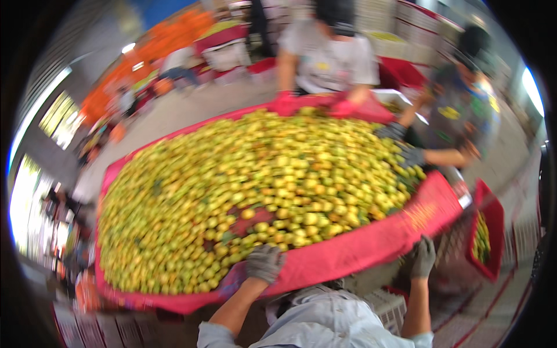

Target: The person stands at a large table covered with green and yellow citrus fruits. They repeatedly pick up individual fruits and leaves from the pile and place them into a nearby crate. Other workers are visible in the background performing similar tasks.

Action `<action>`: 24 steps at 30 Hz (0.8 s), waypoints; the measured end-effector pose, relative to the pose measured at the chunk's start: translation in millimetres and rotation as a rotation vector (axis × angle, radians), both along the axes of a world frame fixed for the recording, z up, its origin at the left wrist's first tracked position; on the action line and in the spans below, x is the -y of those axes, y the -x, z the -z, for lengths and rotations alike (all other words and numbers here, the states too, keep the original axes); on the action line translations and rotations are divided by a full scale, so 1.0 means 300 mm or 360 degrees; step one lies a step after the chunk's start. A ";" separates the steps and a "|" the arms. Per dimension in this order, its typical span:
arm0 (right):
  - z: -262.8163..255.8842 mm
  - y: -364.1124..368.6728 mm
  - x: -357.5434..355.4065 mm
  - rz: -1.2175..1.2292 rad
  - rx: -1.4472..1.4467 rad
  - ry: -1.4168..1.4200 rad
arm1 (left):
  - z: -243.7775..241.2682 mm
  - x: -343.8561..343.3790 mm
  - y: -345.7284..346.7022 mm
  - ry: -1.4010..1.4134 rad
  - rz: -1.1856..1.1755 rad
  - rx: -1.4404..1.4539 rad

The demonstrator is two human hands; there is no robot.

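Note:
A broad heap of small round yellow-green fruit [300,169] covers a table lined with red cloth [348,256]. My left hand [264,262], in a grey work glove, rests at the cloth's near edge, right beside the fruit. Whether its fingers grip the cloth is hard to tell. My right hand [423,257], gloved the same way, hangs just outside the near right rim, with fingers partly curled. Blur hides whether anything is in it. Between the fruit, a bare patch of darker red lining [252,222] shows near the middle.
Across the table a person in pink gloves [285,102] stands at the far rim. Another person's grey-gloved hands [409,155] touch the fruit at the right end. A red-lined crate [487,230] with fruit stands at right; a white plastic crate [387,309] sits below the table.

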State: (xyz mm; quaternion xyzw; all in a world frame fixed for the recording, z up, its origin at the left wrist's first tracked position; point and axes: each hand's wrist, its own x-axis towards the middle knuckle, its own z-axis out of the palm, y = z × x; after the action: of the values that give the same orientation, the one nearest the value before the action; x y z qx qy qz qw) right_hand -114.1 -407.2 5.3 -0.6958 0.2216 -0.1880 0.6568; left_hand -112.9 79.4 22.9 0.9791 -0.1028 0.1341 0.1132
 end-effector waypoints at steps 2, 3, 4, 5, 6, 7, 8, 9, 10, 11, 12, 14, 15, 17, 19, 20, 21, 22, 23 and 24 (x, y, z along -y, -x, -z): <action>0.045 -0.020 -0.180 -0.0314 0.0159 -0.0054 | -0.042 0.016 0.005 0.0004 0.0003 -0.0120; 0.045 -0.028 -0.270 -0.0519 0.0299 -0.0020 | -0.027 0.012 0.012 -0.0025 -0.0021 -0.0202; 0.039 -0.033 -0.351 -0.0689 0.0398 -0.0034 | -0.022 0.009 0.021 -0.0032 0.0003 -0.0178; 0.002 -0.026 -0.431 -0.0805 0.0359 0.0070 | -0.014 0.004 0.033 -0.0028 0.0043 -0.0169; 0.002 -0.033 -0.469 -0.0993 0.0355 0.0329 | -0.006 -0.001 0.051 -0.0015 0.0039 -0.0138; -0.006 -0.041 -0.493 -0.1151 0.0351 0.0605 | -0.001 -0.002 0.064 0.0006 0.0059 -0.0110; -0.015 -0.054 -0.529 -0.1261 0.0347 0.0626 | -0.001 -0.014 0.088 0.0076 0.0001 -0.0131; -0.033 -0.061 -0.560 -0.1354 0.0333 0.0654 | -0.014 -0.011 0.110 0.0153 -0.0039 -0.0154; -0.045 -0.068 -0.584 -0.1443 0.0317 0.0682 | -0.030 -0.010 0.131 0.0229 -0.0075 -0.0177; -0.040 -0.075 -0.601 -0.1478 0.0359 0.0742 | -0.050 -0.017 0.156 0.0258 -0.0144 -0.0231; -0.033 -0.082 -0.622 -0.1508 0.0400 0.0799 | -0.088 -0.029 0.183 0.0285 -0.0208 -0.0287; -0.033 -0.096 -0.650 -0.1563 0.0430 0.0893 | -0.073 -0.085 0.229 0.0315 -0.0315 -0.0238; -0.037 -0.100 -0.670 -0.1563 0.0452 0.0912 | -0.084 -0.118 0.258 0.0242 -0.0454 -0.0189; -0.037 -0.112 -0.703 -0.1531 0.0495 0.0959 | -0.112 -0.201 0.290 0.0098 -0.0697 -0.0084; -0.050 -0.115 -0.737 -0.1582 0.0447 0.1005 | -0.182 -0.301 0.328 0.0060 -0.1065 -0.0293; -0.058 -0.117 -0.751 -0.1601 0.0422 0.1029 | -0.207 -0.362 0.353 -0.0032 -0.1184 -0.0370; -0.064 -0.118 -0.764 -0.1605 0.0417 0.1069 | -0.233 -0.421 0.383 -0.0128 -0.1305 -0.0449; -0.070 -0.119 -0.776 -0.1608 0.0412 0.1111 | -0.254 -0.474 0.408 -0.0161 -0.1470 -0.0580; -0.075 -0.119 -0.788 -0.1609 0.0406 0.1150 | -0.275 -0.521 0.431 -0.0196 -0.1633 -0.0713; -0.079 -0.120 -0.795 -0.1605 0.0415 0.1181 | -0.286 -0.568 0.440 -0.0252 -0.1690 -0.0808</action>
State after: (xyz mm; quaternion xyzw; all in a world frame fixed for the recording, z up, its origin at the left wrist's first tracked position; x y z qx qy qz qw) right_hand -78.2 -168.9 28.9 -0.8671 -0.2947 -0.0033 0.4017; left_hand -245.0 249.7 108.7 0.9034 0.4218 -0.0740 -0.0218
